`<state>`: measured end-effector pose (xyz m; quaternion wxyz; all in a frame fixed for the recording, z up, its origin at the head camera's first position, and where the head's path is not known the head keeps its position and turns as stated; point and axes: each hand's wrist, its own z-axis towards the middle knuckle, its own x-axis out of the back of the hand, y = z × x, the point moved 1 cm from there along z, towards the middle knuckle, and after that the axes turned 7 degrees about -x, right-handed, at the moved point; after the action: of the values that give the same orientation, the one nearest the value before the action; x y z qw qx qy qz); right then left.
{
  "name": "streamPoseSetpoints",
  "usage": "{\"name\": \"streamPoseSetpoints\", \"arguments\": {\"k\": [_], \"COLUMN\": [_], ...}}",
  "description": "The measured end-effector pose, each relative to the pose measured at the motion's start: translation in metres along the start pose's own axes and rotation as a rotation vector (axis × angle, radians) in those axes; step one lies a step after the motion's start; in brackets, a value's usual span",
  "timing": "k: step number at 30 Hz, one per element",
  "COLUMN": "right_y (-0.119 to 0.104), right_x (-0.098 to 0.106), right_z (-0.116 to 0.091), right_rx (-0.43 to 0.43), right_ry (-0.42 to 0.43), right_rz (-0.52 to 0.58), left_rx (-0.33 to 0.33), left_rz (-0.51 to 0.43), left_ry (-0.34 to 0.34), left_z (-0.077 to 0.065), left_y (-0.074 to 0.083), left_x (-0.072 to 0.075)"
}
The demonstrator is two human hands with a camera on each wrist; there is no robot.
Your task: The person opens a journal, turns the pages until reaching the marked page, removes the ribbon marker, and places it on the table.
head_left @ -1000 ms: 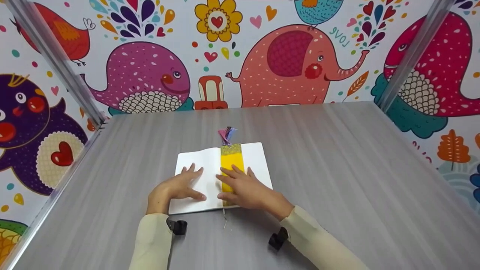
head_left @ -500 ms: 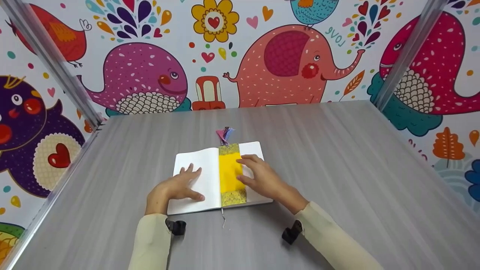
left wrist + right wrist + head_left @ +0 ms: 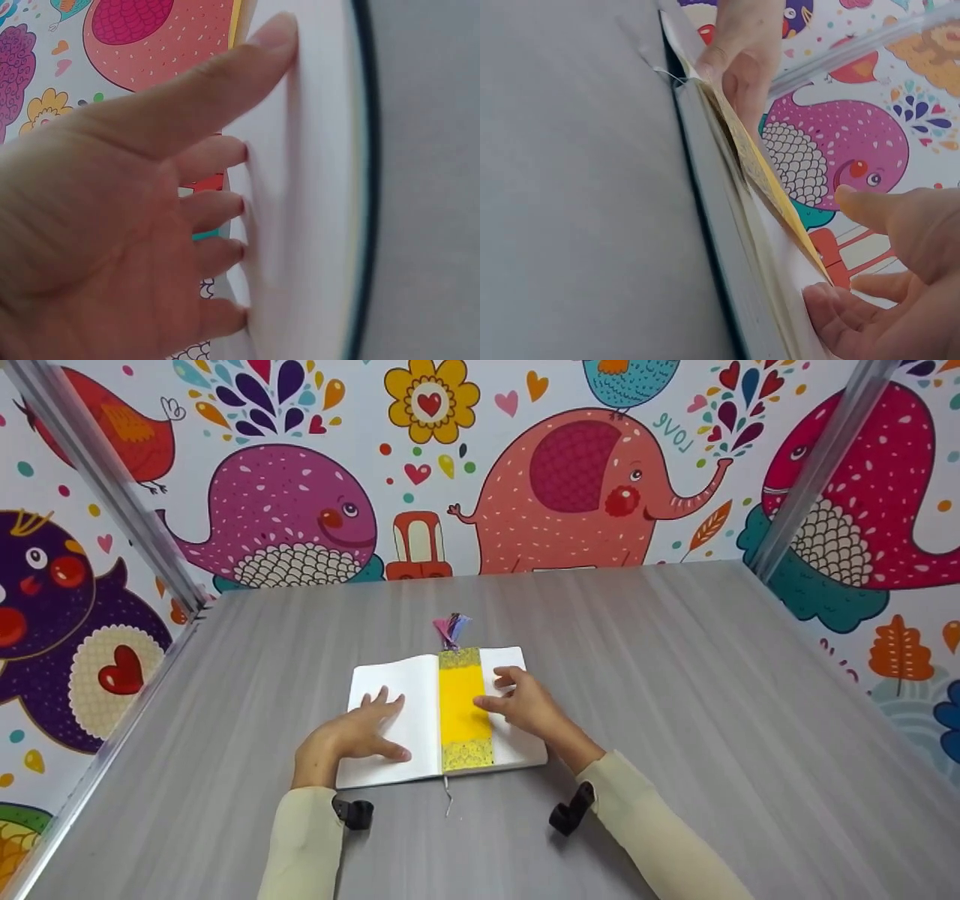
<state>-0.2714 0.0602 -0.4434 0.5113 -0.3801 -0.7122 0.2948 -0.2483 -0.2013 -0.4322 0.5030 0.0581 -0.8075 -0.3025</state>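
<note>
An open notebook (image 3: pixel 420 690) with blank white pages lies on the table. Along its right page, beside the fold, lies a flat yellow bookmark (image 3: pixel 461 705) with patterned ends and a pink, blue and purple tassel (image 3: pixel 452 631) past the top edge. My left hand (image 3: pixel 356 735) rests on the left page, fingers spread and fingertips pressing the paper. Over the right page is my right hand (image 3: pixel 529 705), its thumb overlapping the bookmark's right edge. In the right wrist view, that hand's thumb and index finger stand apart, and its other fingers, loosely bent, touch the page.
A thin ribbon (image 3: pixel 448 796) trails from the notebook's bottom edge onto the grey table (image 3: pixel 645 675). Patterned cartoon panels (image 3: pixel 420 472) rise behind and at both sides, with metal posts (image 3: pixel 135 495) at the corners. Small black cameras (image 3: pixel 571 810) sit at both wrists.
My right hand has slid right, off the bookmark's middle to its right edge, uncovering the yellow surface. Its fingers have since bent more. The left hand and notebook stay in place.
</note>
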Motion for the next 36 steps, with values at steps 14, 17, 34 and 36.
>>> {"name": "streamPoseSetpoints", "arguments": {"k": [14,17,34,36], "right_y": [-0.025,-0.027,-0.021,-0.020], "right_x": [-0.024,-0.025,-0.021,-0.020], "right_z": [0.000,-0.001,-0.006,-0.008], "right_rx": [-0.128,-0.132,-0.058,-0.051], "right_ry": [0.101,0.109,0.101,0.091], "right_rz": [-0.262,-0.299,-0.337,-0.331], "left_rx": [0.028,0.019,0.011,0.008], "left_rz": [0.021,0.027,0.019,0.016], "left_ry": [0.002,0.000,0.005,-0.001], "left_z": [0.001,0.001,-0.001,0.000], "left_y": [0.002,0.002,0.002,0.002], "left_x": [0.000,0.000,0.000,0.000]}}
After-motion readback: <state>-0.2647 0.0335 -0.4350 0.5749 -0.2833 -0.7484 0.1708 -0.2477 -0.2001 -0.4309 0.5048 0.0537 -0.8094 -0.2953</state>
